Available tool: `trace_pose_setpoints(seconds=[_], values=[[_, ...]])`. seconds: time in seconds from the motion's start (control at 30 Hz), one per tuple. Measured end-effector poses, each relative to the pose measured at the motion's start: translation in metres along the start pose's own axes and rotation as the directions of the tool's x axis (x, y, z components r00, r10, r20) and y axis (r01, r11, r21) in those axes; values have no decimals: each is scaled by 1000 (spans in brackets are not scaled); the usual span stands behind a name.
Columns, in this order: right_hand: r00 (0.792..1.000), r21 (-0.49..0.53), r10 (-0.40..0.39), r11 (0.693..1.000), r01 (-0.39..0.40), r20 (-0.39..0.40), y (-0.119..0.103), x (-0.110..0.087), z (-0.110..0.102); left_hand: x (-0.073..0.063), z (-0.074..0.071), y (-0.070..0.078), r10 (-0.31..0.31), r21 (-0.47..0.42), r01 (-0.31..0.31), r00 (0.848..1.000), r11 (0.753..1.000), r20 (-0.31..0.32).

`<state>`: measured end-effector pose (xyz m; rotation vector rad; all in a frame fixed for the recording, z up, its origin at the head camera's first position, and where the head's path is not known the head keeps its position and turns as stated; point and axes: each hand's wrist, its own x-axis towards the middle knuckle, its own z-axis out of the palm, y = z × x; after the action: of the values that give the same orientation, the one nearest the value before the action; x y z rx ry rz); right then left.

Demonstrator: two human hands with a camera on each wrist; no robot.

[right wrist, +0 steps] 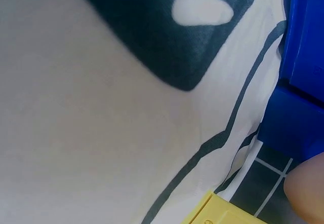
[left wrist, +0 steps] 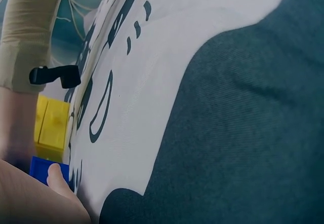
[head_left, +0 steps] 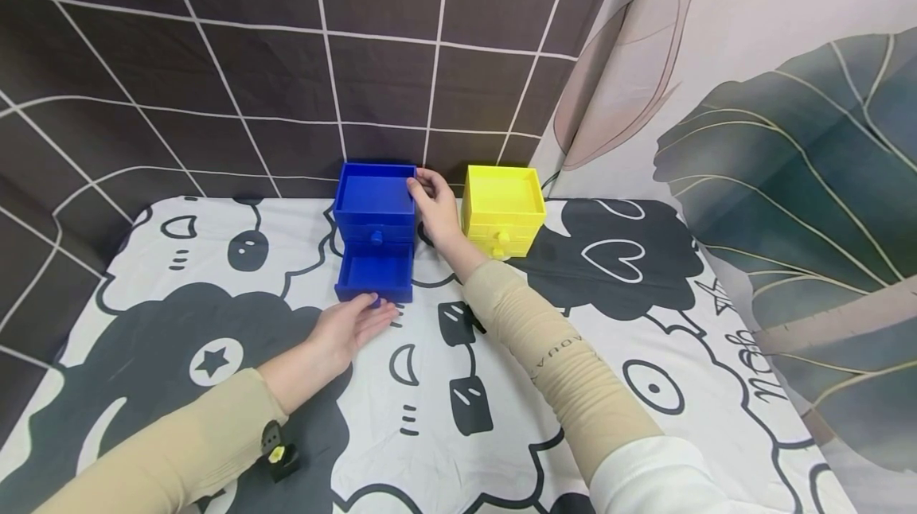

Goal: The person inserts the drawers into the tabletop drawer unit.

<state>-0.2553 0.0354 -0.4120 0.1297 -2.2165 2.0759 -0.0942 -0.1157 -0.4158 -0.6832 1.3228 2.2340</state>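
Observation:
A small blue drawer box stands against the dark wall, its top a shallow open tray. Its lower drawer is pulled out towards me, and nothing lies in it; the upper drawer is closed. My left hand is at the front of that drawer, thumb right by the knob and the other fingers stretched out just below. My right hand grips the box at its right side, the thumb over the top rim. In the right wrist view, a fingertip shows close to the blue box.
A yellow drawer box stands to the right of the blue one, its drawers closed. Both rest on a black-and-white printed cloth. Behind is a dark wall covering with white grid lines, and a leaf-patterned wall is at right.

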Motion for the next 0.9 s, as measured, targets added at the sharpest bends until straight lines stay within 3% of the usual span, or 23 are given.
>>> trace_pose_setpoints(seconds=[0.47, 0.9], values=[[1000, 13, -1, 1000, 1, -13, 0, 0, 1, 5, 3, 9, -3, 10, 3, 1000, 1000, -3], [1000, 8, 10, 1000, -10, -1, 2, 1, 0, 19, 5, 17, 0, 28, 1, 1000, 1000, -19]])
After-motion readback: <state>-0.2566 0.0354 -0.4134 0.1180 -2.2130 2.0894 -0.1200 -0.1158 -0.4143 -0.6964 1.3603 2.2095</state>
